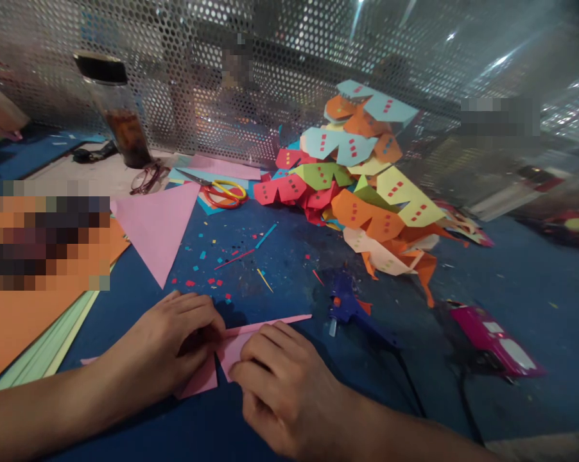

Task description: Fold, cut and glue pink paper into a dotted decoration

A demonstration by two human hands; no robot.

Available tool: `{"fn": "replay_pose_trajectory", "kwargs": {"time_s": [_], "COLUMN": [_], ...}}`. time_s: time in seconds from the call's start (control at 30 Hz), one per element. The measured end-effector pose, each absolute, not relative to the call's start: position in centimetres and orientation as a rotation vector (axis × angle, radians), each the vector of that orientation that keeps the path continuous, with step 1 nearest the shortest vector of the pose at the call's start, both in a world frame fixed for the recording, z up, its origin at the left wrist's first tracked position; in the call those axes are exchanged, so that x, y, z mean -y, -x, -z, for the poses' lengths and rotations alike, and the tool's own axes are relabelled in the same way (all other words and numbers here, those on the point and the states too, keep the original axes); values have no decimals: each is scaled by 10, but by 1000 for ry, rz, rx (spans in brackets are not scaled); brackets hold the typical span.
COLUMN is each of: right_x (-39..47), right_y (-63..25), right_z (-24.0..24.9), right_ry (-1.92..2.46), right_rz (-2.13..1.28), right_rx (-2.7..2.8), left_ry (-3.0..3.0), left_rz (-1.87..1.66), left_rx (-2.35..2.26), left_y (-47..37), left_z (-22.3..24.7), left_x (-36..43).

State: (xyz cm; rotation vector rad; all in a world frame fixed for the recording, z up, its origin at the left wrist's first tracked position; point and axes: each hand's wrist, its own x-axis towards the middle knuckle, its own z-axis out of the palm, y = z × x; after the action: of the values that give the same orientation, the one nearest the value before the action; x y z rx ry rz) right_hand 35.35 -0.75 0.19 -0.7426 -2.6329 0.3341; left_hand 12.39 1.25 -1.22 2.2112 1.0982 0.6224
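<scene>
In the head view, a folded pink paper (228,351) lies on the blue table (140,430), with a narrow folded strip along its far edge and a V-shaped notch at its near edge. My left hand (174,333) is closed on its left half, the fingers curled and partly hidden. On the other side of the notch, my right hand (282,378) pinches the right half with bent fingers. Just beyond my left hand lies a flat pink paper triangle (158,224). Tiny coloured paper squares (190,283) and thin strips are scattered past my hands.
Folded paper shapes with dotted markings (357,205) are heaped against a perforated metal panel (188,83). Scissors (226,194), glasses (147,178) and a bottle (126,128) stand or lie behind. A blue glue gun (352,307), a pink packet (494,340) and stacked coloured sheets (43,321) flank me.
</scene>
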Motion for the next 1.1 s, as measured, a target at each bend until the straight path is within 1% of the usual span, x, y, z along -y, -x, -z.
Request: {"fn": "replay_pose_trajectory", "kwargs": {"time_s": [0.37,0.57,0.8,1.1], "right_x": [8,8,7,7], "right_y": [-349,-349,-353,-358], "right_z": [1,1,0,-5], "right_ry": [807,842,786,703], "right_rz": [-333,-400,-370,-307], "right_rx": [2646,2688,2683,2750], "left_ry": [-2208,-2195,-2221,-2200], "left_rz": [-647,-651,-679,-633], "left_rx": [-1090,-1101,-1080,-1085], "left_y": [-124,-124,-123,-121], "left_z": [12,12,11,15], "left_x": [-13,-14,-13,-11]}}
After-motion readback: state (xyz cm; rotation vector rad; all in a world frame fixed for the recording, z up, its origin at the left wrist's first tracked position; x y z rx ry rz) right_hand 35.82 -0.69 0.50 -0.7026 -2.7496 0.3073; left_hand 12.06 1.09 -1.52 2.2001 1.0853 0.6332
